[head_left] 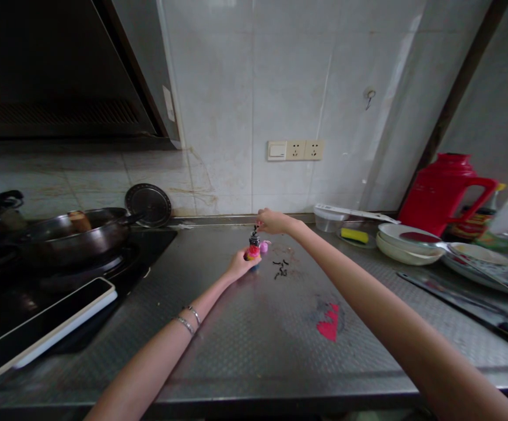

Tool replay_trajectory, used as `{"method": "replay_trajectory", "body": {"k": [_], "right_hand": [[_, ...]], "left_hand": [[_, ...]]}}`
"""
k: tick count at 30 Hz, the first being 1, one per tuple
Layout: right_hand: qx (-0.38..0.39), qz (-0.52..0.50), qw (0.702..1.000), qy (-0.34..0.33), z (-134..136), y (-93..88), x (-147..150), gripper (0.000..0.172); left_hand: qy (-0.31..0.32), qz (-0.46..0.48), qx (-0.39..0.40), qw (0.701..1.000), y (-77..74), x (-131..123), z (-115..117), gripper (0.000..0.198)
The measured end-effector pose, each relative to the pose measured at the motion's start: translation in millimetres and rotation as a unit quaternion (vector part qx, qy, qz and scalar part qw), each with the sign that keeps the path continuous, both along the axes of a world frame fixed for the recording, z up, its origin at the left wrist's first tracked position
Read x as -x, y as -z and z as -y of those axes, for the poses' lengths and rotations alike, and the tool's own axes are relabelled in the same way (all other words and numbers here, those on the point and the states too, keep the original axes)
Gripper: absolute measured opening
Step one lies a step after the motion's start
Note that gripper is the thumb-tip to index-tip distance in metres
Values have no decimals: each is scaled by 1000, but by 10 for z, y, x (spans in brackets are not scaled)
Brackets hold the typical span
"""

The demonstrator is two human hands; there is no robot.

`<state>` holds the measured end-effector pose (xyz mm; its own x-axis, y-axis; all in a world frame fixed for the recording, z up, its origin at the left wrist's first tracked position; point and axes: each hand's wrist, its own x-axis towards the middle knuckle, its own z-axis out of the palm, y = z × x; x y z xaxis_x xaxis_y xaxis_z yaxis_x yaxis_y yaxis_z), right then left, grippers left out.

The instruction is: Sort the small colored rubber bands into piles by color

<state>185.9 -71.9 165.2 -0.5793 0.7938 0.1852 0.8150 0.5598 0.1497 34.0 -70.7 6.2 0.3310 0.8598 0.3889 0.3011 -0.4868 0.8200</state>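
My left hand (238, 264) is closed around a small multicoloured object (252, 252) standing on the steel counter (254, 345). My right hand (272, 221) reaches over it and pinches a small dark piece (254, 235) at its top. A little pink item (264, 246) sits just right of the object. Several small black bits (280, 269) lie scattered on the counter to the right of my left hand. Silver bracelets (189, 320) circle my left wrist.
A dark wok (72, 233) sits on the stove at left, with a phone (45, 323) lying on the stove's edge. At right are stacked white plates (405, 241), a red jug (446, 190), a clear container (330, 219) and a knife (468, 304). A red mark (329, 323) shows on the counter.
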Motion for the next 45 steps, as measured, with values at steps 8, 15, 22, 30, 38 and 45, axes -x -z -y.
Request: {"method": "replay_trajectory", "body": {"k": [8, 15, 22, 30, 38, 45], "right_hand": [[53, -49, 997, -8, -70, 81, 85, 21], [84, -103, 991, -1, -82, 151, 73, 20], [61, -73, 995, -8, -48, 215, 80, 25], [10, -2, 1000, 2, -21, 307, 75, 34], [60, -19, 998, 25, -134, 381, 83, 33], [67, -9, 997, 32, -142, 374, 150, 31]], "left_hand": [[-9, 10, 9, 1000, 1, -5, -3, 38], [-8, -1, -2, 1000, 2, 2, -5, 37], [-14, -7, -8, 1000, 7, -5, -14, 34], [-8, -7, -11, 1000, -35, -6, 26, 33], [-18, -15, -15, 1000, -12, 6, 7, 34], [-30, -18, -11, 999, -4, 9, -2, 34]]}}
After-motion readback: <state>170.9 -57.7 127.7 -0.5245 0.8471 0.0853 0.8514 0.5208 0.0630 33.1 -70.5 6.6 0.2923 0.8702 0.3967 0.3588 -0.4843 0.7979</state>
